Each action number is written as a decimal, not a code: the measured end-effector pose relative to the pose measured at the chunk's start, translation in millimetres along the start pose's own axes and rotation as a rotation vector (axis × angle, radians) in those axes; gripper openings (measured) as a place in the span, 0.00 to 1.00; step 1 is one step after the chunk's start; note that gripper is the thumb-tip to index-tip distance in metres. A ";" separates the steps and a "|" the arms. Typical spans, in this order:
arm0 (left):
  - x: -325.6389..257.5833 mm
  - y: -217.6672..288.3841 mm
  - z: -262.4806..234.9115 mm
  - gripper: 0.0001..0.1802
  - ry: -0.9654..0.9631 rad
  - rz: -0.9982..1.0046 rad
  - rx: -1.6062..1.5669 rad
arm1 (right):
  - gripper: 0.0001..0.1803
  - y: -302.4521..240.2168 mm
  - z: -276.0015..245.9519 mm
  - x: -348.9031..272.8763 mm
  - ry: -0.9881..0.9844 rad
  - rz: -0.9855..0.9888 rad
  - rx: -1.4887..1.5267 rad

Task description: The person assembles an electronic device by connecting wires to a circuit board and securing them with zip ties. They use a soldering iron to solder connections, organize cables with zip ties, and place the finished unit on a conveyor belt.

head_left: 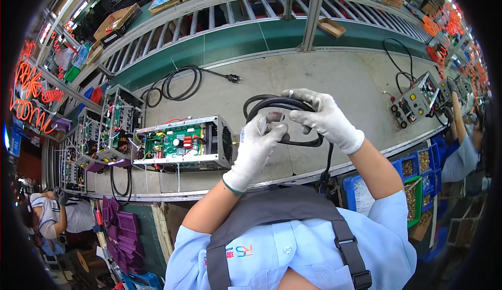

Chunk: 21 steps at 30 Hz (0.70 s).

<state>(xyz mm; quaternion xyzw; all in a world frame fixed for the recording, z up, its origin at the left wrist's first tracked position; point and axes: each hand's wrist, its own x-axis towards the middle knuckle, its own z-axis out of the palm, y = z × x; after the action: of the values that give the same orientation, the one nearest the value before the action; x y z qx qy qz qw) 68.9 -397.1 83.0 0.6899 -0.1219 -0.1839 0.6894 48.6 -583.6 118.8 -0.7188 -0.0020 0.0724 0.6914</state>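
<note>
A coiled black power cord (282, 102) is held up over the bench, its loops running between my two gloved hands. My left hand (256, 146), in a white glove, is closed round the coil's left side with thumb and fingers together. On the coil's upper right, my right hand (329, 120), also white-gloved, curls its fingers round the cable. One end of the cord drops past the bench edge to a black plug (325, 177) near my waist. Left of my hands lies an open metal-framed electrical unit (180, 143) with a green circuit board and a fan at its right end.
Another black cord (196, 81) with a plug lies at the back of the workbench (355, 81). More open units (117, 123) stand at left, one (413, 104) at right beside a co-worker's hands. Blue parts bins (408, 165) hang at right front. Behind runs a roller conveyor (209, 18).
</note>
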 end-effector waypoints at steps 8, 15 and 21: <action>1.3 36.0 -16.6 0.12 -0.140 0.070 -0.183 | 0.28 -13.9 9.0 -13.3 -0.007 -0.088 -0.035; 5.4 34.9 -18.7 0.11 -0.086 0.135 -0.049 | 0.32 -15.6 15.8 -11.2 0.015 -0.157 -0.033; 4.8 27.4 -12.0 0.11 0.039 0.201 -0.044 | 0.33 -16.4 17.4 -10.6 0.019 -0.039 0.046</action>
<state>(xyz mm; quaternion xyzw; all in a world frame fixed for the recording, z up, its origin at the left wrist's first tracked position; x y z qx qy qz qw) 80.5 -388.8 109.6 0.6624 -0.1730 -0.1032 0.7216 37.9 -566.6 135.6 -0.7033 -0.0081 0.0522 0.7090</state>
